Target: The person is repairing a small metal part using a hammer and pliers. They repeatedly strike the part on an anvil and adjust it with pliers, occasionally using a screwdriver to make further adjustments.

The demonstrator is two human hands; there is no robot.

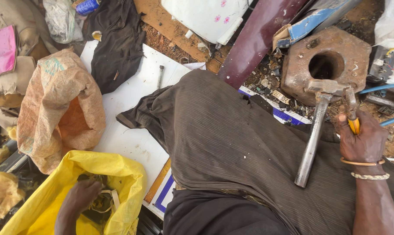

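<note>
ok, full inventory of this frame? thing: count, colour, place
yellow bag: 1, yellow, bottom left, open
sack: 1, tan-orange, left, crumpled
white board: 1, white, under the leg
black cloth: 1, black, top centre
pink book: 1, pink, far left
metal block: 1, rusty brown, top right, round hole
hammer: 1, grey metal, head on the block, handle on the leg
pliers: 1, yellow handle, in the right hand
blue hoses: 2, blue, right edge
left hand: 1, inside the yellow bag
right hand: 1, two wristbands, gripping the pliers
</note>
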